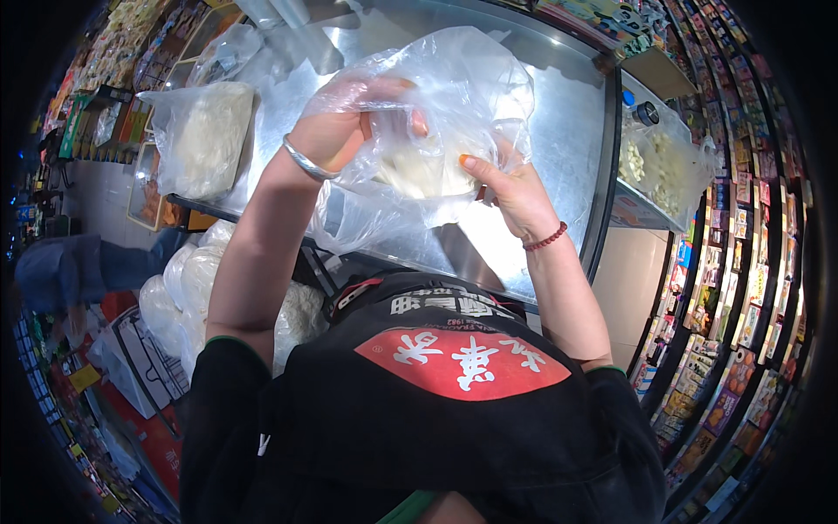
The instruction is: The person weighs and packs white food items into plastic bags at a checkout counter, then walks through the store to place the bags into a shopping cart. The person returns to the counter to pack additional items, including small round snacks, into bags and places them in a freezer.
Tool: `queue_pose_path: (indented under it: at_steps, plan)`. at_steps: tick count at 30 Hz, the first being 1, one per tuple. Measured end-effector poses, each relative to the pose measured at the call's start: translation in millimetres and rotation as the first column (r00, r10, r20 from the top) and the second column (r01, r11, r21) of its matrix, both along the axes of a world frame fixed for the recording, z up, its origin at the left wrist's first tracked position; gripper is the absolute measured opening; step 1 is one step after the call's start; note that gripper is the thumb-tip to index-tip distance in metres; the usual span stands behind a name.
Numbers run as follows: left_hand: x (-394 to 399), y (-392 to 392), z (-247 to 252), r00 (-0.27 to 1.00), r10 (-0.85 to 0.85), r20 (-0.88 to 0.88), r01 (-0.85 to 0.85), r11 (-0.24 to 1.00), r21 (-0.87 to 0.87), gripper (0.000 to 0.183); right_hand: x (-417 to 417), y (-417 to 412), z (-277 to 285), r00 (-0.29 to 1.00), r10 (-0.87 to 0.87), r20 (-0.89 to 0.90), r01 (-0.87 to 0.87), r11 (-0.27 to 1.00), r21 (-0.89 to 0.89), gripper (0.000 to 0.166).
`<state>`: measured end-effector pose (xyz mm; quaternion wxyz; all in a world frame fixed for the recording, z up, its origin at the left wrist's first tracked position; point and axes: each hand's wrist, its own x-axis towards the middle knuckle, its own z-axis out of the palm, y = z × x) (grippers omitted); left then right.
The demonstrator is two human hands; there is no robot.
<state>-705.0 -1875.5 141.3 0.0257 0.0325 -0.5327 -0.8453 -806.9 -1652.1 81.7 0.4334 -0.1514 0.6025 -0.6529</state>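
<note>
A clear plastic bag point(458, 85) with a pale, cream-coloured food point(425, 171) in its lower part is held up over the steel table. Film drapes over the fingers of my left hand point(350, 121), which wears a silver bangle and grips the bag's upper left side. My right hand point(507, 187), with a red bead bracelet, pinches the bag's right side. Its thumb lies in front, pressed near the food; the other fingers are mostly hidden. Loose film from the bag hangs down towards the table's near edge.
Another filled bag point(206, 141) stands at the left of the steel table point(563, 131). Several stuffed bags point(190, 281) sit below it. A bag of small pale pieces point(661, 164) is beyond the right rim. Stocked shelves point(727, 262) line the right; a person point(85, 268) is at left.
</note>
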Motion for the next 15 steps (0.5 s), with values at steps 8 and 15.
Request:
queue_pose_path:
  at_steps: [8, 15]
  plan:
    - [-30, 17, -73, 0.964, 0.199, 0.179, -0.099, 0.887, -0.451, 0.035, -21, 12, -59, 0.977, -0.207, 0.052, 0.200, 0.973, 0.116, 0.047]
    - [-29, 11, -186, 0.840, 0.349, 0.415, 0.208, 0.500, -0.841, 0.054, -38, 38, -159, 0.971, -0.212, 0.108, 0.136, 0.869, 0.476, 0.048]
